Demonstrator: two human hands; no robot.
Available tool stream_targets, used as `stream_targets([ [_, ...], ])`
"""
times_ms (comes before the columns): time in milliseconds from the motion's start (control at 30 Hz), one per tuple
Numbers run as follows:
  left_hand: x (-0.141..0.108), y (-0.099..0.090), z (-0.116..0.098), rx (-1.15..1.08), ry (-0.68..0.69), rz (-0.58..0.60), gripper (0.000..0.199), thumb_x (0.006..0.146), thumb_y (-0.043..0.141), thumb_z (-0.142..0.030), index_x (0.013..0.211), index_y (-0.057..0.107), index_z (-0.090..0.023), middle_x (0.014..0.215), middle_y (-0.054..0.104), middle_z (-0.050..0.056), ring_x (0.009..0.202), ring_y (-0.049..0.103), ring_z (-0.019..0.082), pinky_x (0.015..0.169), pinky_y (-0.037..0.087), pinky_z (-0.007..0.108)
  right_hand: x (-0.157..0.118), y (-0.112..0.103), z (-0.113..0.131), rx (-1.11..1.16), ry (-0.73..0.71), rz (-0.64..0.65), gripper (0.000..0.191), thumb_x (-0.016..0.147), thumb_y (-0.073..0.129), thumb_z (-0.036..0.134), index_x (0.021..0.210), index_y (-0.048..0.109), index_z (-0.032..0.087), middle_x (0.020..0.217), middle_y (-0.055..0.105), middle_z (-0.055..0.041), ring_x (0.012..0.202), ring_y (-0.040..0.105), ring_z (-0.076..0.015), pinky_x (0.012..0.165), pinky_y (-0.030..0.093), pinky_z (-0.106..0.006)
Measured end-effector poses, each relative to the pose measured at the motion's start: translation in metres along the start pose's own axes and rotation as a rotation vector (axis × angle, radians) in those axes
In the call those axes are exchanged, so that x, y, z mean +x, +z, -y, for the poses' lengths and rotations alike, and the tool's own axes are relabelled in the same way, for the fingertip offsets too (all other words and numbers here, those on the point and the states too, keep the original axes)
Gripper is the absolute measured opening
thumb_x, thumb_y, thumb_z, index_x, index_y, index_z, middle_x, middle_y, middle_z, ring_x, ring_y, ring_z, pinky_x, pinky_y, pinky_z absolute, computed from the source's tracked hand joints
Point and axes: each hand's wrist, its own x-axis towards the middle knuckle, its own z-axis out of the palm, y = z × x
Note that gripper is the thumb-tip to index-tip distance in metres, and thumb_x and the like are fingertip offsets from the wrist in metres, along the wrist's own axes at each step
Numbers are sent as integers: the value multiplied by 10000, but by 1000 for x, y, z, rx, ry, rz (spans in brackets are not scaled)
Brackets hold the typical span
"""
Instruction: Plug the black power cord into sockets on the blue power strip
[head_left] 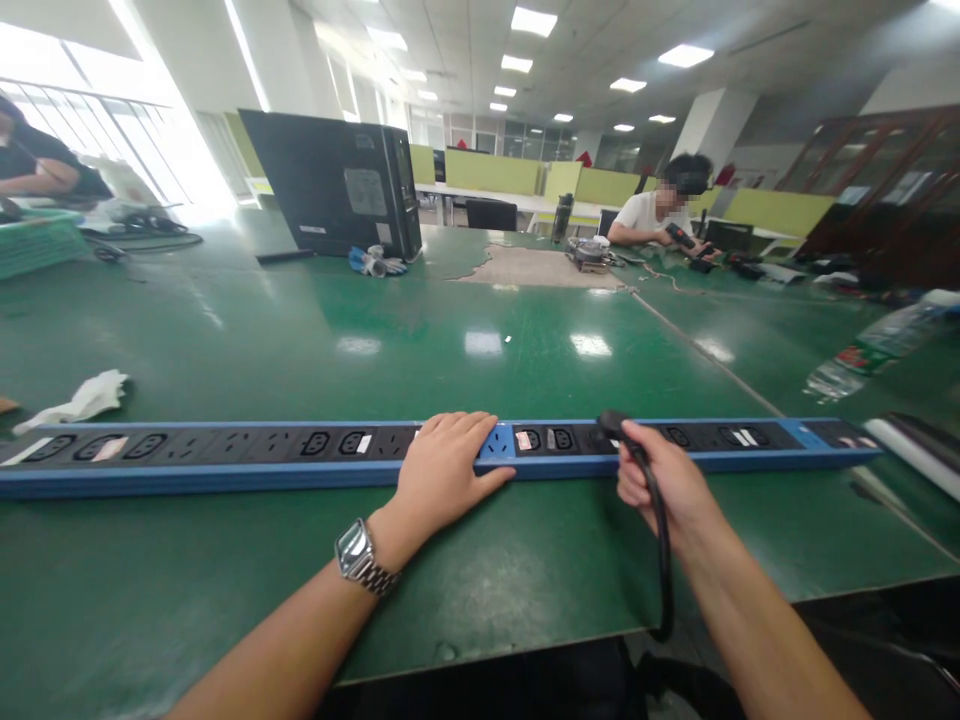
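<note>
A long blue-and-black power strip (277,447) lies across the green table, its row of outlets facing up. My left hand (446,465) is laid over its middle, fingers reaching to the far edge and thumb along the near side, next to a blue outlet (496,443). Closed in my right hand (660,480) is a black power plug (613,424), held at the outlets right of the middle. Whether its prongs are inside an outlet is hidden. The plug's thick black cord (664,560) hangs down past the table's front edge.
Crumpled white tissue (79,400) lies behind the strip's left end. A plastic bottle (870,350) is at the right. Farther back are a black computer case (330,185), gloves (376,262) and a green basket (41,245). A co-worker (660,215) handles a tool; another person sits far left.
</note>
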Motion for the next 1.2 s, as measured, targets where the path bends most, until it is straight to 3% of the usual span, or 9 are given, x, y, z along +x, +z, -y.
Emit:
stream_targets([
  [100, 0, -1, 0, 1, -5, 2, 537, 803, 671, -519, 1220, 582, -193, 1220, 668, 93, 1118, 603, 284, 1004, 432, 465, 3, -33, 30, 60, -131, -63, 365, 821, 588, 489, 606, 488, 211, 385, 338, 79, 299, 304, -61, 353, 279, -220],
  [167, 0, -1, 0, 3, -5, 6, 534, 806, 668, -515, 1219, 583, -189, 1222, 667, 97, 1120, 602, 286, 1004, 433, 469, 10, -54, 38, 17, -59, -90, 353, 811, 605, 443, 575, 495, 204, 370, 325, 77, 289, 298, -60, 345, 272, -219],
  [300, 1, -2, -1, 6, -4, 11, 514, 797, 679, -497, 1206, 590, -197, 1222, 669, 97, 1120, 603, 288, 1000, 435, 473, 24, -70, 19, -96, 148, 8, 384, 795, 602, 453, 538, 482, 195, 363, 331, 75, 286, 292, -64, 340, 258, -218],
  [433, 1, -1, 0, -7, 1, 1, 515, 803, 673, -499, 1214, 588, -202, 1223, 668, 95, 1119, 603, 282, 1002, 433, 469, 30, -76, 1, -140, 94, -55, 368, 766, 654, 466, 568, 519, 186, 376, 377, 67, 302, 330, -76, 346, 271, -222],
  [567, 1, 0, 0, -1, -6, -2, 527, 799, 674, -506, 1218, 587, -199, 1218, 669, 97, 1119, 603, 291, 1002, 435, 479, 35, -116, 7, -82, 92, -165, 358, 774, 655, 415, 527, 517, 195, 365, 345, 67, 291, 293, -62, 342, 229, -223],
  [733, 2, 0, 0, 13, -1, 7, 526, 806, 667, -504, 1220, 581, -191, 1222, 667, 97, 1120, 602, 290, 1004, 433, 477, 45, -161, 20, -74, 180, -95, 402, 827, 621, 391, 497, 494, 198, 355, 303, 70, 284, 264, -28, 381, 159, -238],
  [933, 1, 0, -1, 20, 16, 7, 513, 818, 654, -496, 1217, 575, -184, 1221, 664, 99, 1116, 600, 284, 999, 434, 471, 51, -157, 18, -140, 263, -3, 410, 849, 591, 400, 507, 474, 207, 332, 297, 75, 278, 232, -44, 386, 135, -243],
  [1067, 0, -1, 1, 22, 22, 14, 508, 825, 646, -493, 1223, 574, -186, 1241, 653, 101, 1132, 590, 288, 1009, 425, 470, 46, -160, 8, -60, 282, -37, 426, 854, 587, 431, 510, 472, 207, 374, 325, 67, 293, 248, -48, 384, 141, -243],
  [1200, -1, -1, 0, 6, 6, 13, 581, 825, 649, -480, 1311, 514, -191, 1289, 622, 104, 1168, 569, 294, 1028, 406, 483, 33, -143, 31, -116, 215, -109, 456, 884, 566, 405, 486, 497, 194, 379, 333, 55, 295, 292, -33, 400, 166, -258],
])
